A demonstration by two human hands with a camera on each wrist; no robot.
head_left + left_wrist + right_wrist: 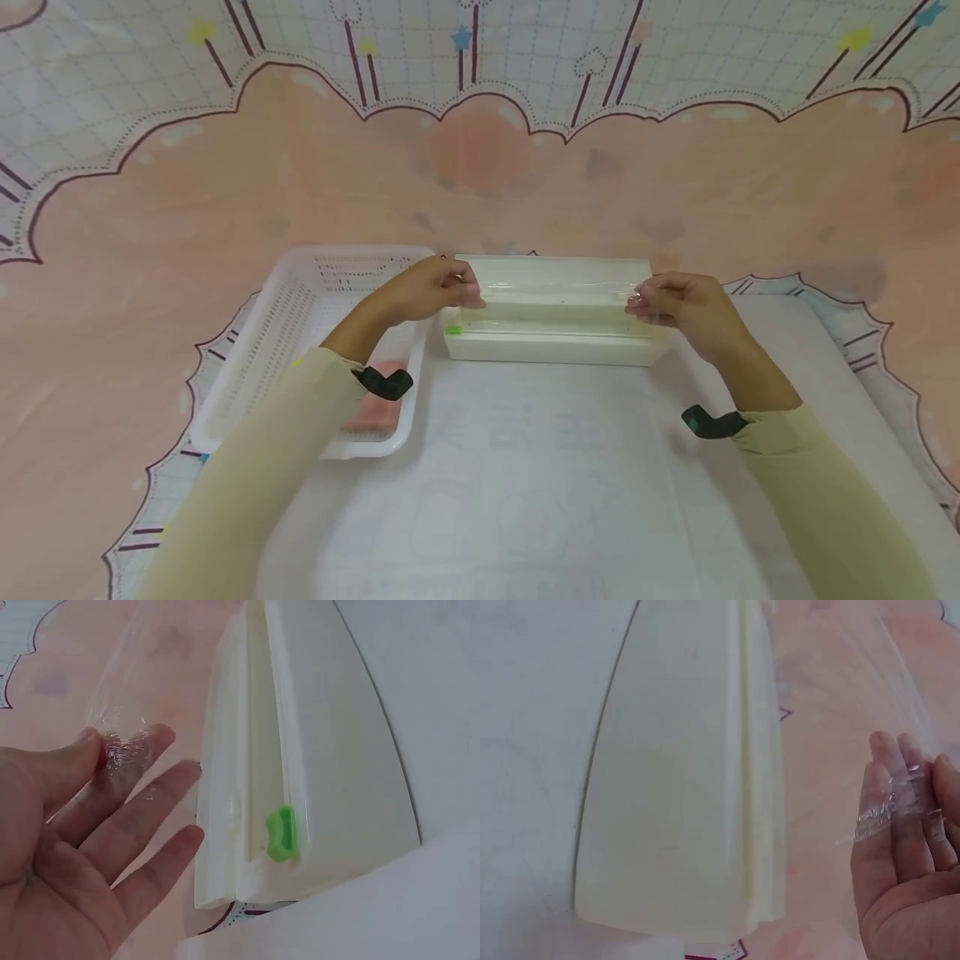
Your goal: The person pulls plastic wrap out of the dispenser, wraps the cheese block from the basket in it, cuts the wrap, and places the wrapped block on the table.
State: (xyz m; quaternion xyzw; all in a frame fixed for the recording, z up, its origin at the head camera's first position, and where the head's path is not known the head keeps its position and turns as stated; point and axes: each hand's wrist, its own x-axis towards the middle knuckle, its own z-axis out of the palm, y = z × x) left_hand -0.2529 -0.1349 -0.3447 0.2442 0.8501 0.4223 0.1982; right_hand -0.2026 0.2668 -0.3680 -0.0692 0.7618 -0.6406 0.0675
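A cream-white cling film dispenser (547, 350) lies lengthwise on the white surface, its lid raised at the back. Over it stretches a sheet of clear cling film (558, 290), one corner in each hand. My left hand (431, 292) pinches the left corner between thumb and index finger; in the left wrist view its other fingers spread out, apart from the dispenser. At the opposite corner, my right hand (686, 308) pinches the film, which bunches in wrinkles (885, 810) across the fingers. A green slide cutter (282, 834) sits at the dispenser's left end.
To the left stands a white perforated plastic basket (225, 400), partly behind my left forearm. Inside its near right corner is a pink item (378, 412), partly covered by the wrist strap. A peach patterned cloth (480, 200) lies beyond and around the white surface (525, 483).
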